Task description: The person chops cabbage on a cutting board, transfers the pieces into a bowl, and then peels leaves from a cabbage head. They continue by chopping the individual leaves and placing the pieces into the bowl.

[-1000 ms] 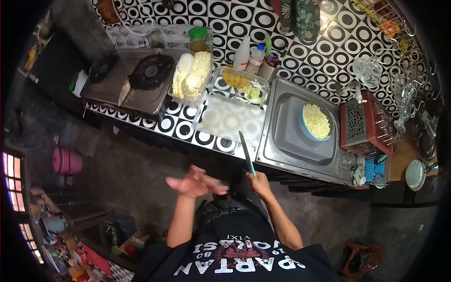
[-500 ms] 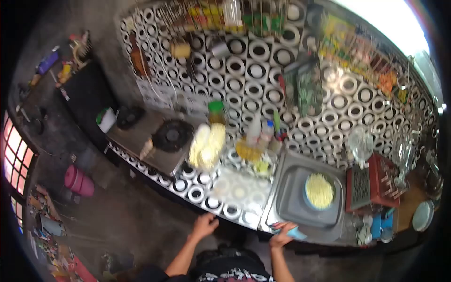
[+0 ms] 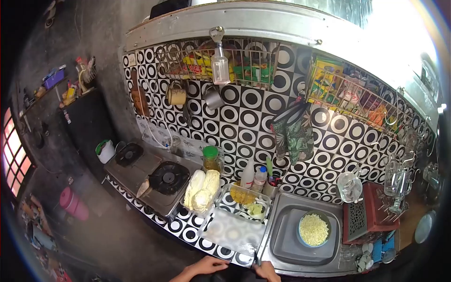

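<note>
My left hand (image 3: 210, 266) is at the counter's front edge, its fingers loosely extended and nothing visible in them. Just below the sink's left front corner, my right hand (image 3: 267, 271) is closed around a narrow, dark, knife-like object (image 3: 256, 259) that points up; its exact kind is hard to see. A translucent cutting board (image 3: 232, 230) lies on the tiled counter in front of my hands. Behind it sits a clear tray (image 3: 227, 201) with yellow pieces and pale green leaves. Pale napa cabbages (image 3: 203, 190) rest to the left.
Inside the steel sink (image 3: 287, 251) stands a bowl of chopped pale vegetable (image 3: 314, 230). A gas stove (image 3: 157, 195) is on the left, with a green-lidded jar (image 3: 212, 160) behind the cabbages. Bottles (image 3: 259, 178) stand by the wall. A red rack (image 3: 369, 211) is at the right.
The view has tilted upward, so my hands appear lower. My left fingers look straighter. The thing in my right hand showed a light blue part to the right; now a narrow dark part points up.
</note>
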A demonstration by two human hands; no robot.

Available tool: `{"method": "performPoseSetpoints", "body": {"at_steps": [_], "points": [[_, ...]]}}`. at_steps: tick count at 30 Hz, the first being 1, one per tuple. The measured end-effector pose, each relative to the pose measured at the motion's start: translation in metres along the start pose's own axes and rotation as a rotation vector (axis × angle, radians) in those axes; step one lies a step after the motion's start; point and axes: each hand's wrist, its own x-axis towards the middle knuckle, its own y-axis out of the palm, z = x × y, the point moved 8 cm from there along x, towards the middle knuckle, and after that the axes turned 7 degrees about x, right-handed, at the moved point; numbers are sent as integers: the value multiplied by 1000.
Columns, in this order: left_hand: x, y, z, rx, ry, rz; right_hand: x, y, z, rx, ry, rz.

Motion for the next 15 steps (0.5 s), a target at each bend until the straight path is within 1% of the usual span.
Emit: {"method": "performPoseSetpoints", "body": {"at_steps": [1,2,3,4,5,6,7,8,9,11,12,13,14,15], "points": [[-1,-12,14,-729,-127,-180,-3,6,-1,-8,0,96],[-6,-10,32,-1455,-262,-352,-9,3,13,-13,0,192],[-7,-2,52,-1345,-365,-440,-6,-6,18,167,-8,91],[-15,1,72,-1023,-493,-510,-10,-12,22,347,-4,-9],[-20,-5,83,-662,-463,-509,-22,-48,56,530,-65,-194],[-23,-9,86,-309,-419,-505,-30,-71,68,622,-114,-438],[-25,-14,90,-315,-403,-497,-36,-89,88,799,-202,-640],[-26,-14,93,-400,-387,-406,-46,-98,101,972,-295,-844],[-29,-10,95,-487,-374,-308,-45,-84,106,967,-276,-855],[-36,-21,102,-531,-344,-301,-23,-39,112,851,-298,-832],[-40,-22,106,-569,-319,-310,5,15,80,653,3,-446],[-43,-20,113,-625,-308,-327,5,42,81,588,170,-230],[-47,-16,117,-620,-289,-302,3,63,85,522,324,-16],[-50,-12,124,-620,-298,-272,-1,71,95,615,176,-111]]}}
